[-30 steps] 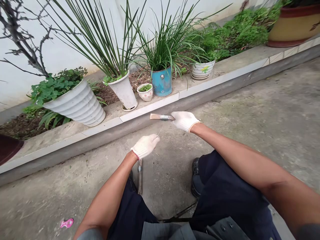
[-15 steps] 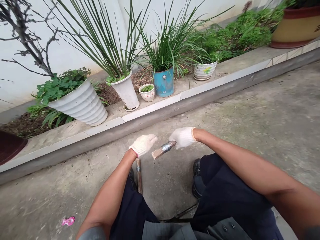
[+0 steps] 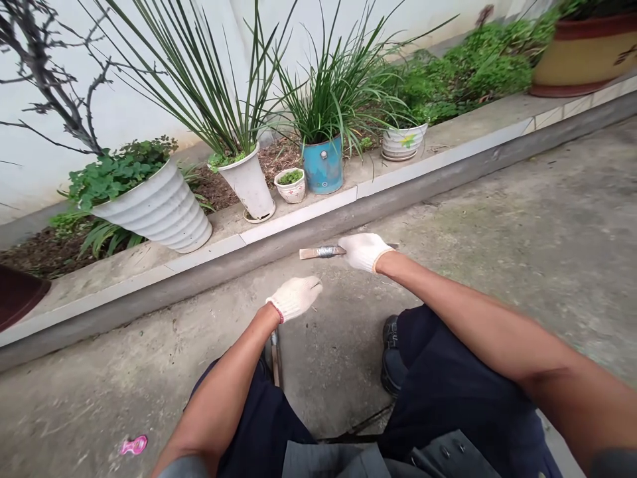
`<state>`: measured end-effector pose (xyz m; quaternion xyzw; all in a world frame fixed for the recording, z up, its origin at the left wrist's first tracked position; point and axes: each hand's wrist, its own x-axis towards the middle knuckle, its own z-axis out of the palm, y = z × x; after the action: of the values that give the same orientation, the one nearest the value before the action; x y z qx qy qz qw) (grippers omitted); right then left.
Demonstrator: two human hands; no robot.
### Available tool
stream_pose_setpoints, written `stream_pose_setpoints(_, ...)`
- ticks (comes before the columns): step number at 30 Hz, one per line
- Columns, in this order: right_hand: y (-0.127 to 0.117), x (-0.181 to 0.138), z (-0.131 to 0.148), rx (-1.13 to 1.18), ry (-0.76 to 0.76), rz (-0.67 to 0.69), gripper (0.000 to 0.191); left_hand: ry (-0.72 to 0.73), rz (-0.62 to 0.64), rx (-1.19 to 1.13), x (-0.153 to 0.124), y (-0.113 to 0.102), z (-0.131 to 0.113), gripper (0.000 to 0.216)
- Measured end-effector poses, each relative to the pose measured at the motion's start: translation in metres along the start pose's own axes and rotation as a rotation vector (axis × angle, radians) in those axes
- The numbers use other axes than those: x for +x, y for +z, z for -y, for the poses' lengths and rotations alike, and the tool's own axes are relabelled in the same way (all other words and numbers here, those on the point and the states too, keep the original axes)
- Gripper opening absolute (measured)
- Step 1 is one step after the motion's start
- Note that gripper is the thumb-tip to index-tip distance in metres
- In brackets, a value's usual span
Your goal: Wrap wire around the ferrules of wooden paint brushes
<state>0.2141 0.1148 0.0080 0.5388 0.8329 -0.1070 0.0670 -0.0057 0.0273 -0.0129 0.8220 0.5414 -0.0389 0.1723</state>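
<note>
My right hand point(image 3: 364, 251), in a white knit glove, is closed round a short flat wooden stick point(image 3: 322, 252) wound with thin grey wire; the stick points left, level, above the concrete. My left hand point(image 3: 295, 297), also gloved, is pinched shut lower and to the left, a hand's width from the stick's tip. What the pinch holds is too thin to see. A second wire-wrapped stick point(image 3: 275, 357) lies on the ground under my left wrist, between my dark trouser legs.
A raised concrete kerb point(image 3: 308, 216) runs across ahead, carrying a ribbed white pot point(image 3: 159, 212), a tall white pot point(image 3: 249, 182), a small bowl pot point(image 3: 291, 187), a blue can planter point(image 3: 323, 164) and a painted pot point(image 3: 404, 141). A pink scrap point(image 3: 133, 445) lies at lower left.
My right hand swung the stick down toward my left hand half a second ago, then lifted it back up to level, pointing left. My left hand dropped slightly, still pinched.
</note>
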Motion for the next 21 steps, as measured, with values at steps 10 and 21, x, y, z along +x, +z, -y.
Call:
stream_pose_setpoints(10,0.012,-0.014,-0.003,0.009,-0.375,0.413,0.019,0.057,-0.048,-0.027,-0.004,-0.011,0.012,0.039)
stream_pose_setpoints(21,-0.011,-0.018,-0.009,0.539,-0.269,0.156,0.026,-0.01,-0.054,-0.333,-0.008,-0.023,-0.008,0.04)
